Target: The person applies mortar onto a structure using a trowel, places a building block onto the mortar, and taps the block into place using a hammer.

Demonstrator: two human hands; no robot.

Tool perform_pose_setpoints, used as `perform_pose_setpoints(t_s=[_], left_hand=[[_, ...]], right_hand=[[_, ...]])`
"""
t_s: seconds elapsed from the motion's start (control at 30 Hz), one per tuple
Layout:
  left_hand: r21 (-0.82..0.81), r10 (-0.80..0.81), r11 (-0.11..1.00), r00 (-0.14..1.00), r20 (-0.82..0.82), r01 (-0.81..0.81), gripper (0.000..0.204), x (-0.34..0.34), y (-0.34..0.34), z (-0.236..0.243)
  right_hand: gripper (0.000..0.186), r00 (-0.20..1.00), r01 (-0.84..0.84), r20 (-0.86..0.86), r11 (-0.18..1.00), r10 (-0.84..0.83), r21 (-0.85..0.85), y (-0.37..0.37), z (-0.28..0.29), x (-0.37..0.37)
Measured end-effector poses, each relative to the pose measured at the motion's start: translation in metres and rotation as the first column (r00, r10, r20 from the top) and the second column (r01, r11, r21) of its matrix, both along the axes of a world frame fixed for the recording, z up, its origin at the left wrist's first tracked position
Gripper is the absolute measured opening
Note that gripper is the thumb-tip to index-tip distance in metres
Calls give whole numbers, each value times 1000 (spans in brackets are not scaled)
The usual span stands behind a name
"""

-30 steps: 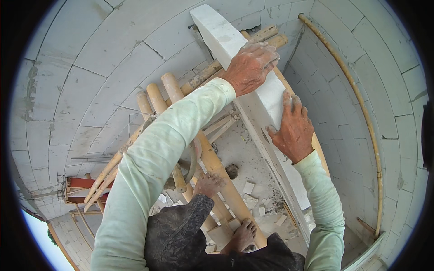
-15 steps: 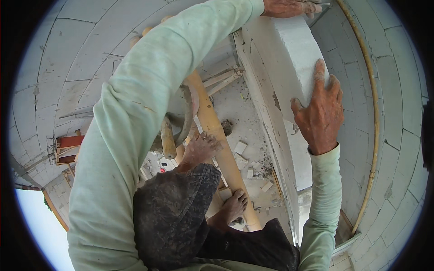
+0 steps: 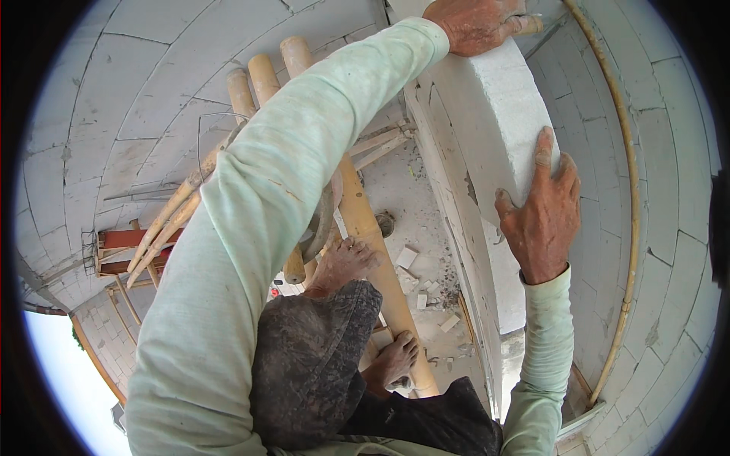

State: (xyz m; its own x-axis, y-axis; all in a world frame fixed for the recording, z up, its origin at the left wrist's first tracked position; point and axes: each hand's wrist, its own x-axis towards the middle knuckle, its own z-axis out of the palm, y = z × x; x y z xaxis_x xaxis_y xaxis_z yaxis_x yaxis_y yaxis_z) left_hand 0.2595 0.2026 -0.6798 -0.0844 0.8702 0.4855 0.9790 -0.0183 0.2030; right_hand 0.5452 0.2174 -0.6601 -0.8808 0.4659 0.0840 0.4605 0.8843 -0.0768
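A pale aerated-concrete block (image 3: pixel 511 106) stands upright on a narrow wall of such blocks. My left hand (image 3: pixel 473 26) is at its far upper end, fingers closed round a tan handle (image 3: pixel 526 25) that sticks out to the right; the rest of the tool is hidden. Closer to me, my right hand (image 3: pixel 541 220) lies against the right edge of the block, fingers stretched and thumb apart, with nothing in its grip. Beneath my left arm a short wooden handle (image 3: pixel 293 267) shows beside a round, mortar-smeared bucket (image 3: pixel 319 235), mostly covered by my sleeve.
My bare feet (image 3: pixel 346 266) rest on thick bamboo poles (image 3: pixel 361 209) above a floor strewn with block scraps (image 3: pixel 407 257). More bamboo ends (image 3: pixel 264 76) jut out at the far left. A thin bamboo pole (image 3: pixel 627 190) runs along the block wall (image 3: pixel 661 190) on the right.
My left hand and forearm appear lower and further right in the picture, with more of the handle showing. The whole view has shifted slightly, uncovering bamboo ends on the left. My right hand stays on the block.
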Motion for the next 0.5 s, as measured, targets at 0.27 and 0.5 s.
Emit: perform_pose_setpoints(t_s=[0.27, 0.5], left_hand=[[-153, 294, 951, 940, 176, -269, 43, 18, -7, 4], [-100, 255, 966, 941, 222, -238, 40, 11, -6, 0]], right_hand=[[104, 1000, 1, 20, 999, 0, -46, 1, 5, 3], [104, 999, 20, 50, 999, -18, -43, 3, 4, -1]])
